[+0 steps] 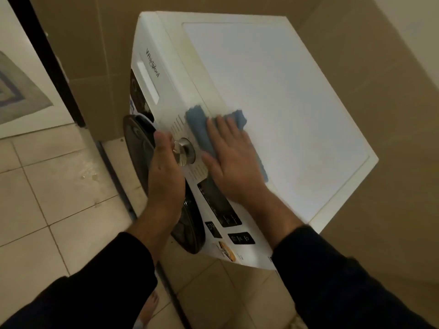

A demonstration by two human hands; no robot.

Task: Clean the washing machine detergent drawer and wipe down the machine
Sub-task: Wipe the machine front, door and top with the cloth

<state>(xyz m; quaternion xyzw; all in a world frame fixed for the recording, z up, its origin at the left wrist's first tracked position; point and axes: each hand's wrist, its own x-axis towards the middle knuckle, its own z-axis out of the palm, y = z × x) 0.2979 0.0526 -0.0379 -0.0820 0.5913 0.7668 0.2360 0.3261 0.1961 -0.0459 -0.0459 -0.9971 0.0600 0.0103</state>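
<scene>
A white front-loading washing machine [273, 91] fills the middle of the view, its top seen from above. The detergent drawer [148, 79] sits closed at the far end of the front panel. A blue cloth [202, 129] lies over the front top edge, beside the silver dial [184, 151]. My right hand [235, 162] presses flat on the cloth with straight fingers. My left hand [165, 167] rests on the front panel just left of the dial, fingers pointing forward over the dark round door [140, 143].
Beige tiled walls [392, 115] close in behind and to the right of the machine. Light floor tiles [47, 198] spread to the left, with a small wet patch. A dark door frame [54, 65] and a patterned rug [19, 91] lie far left.
</scene>
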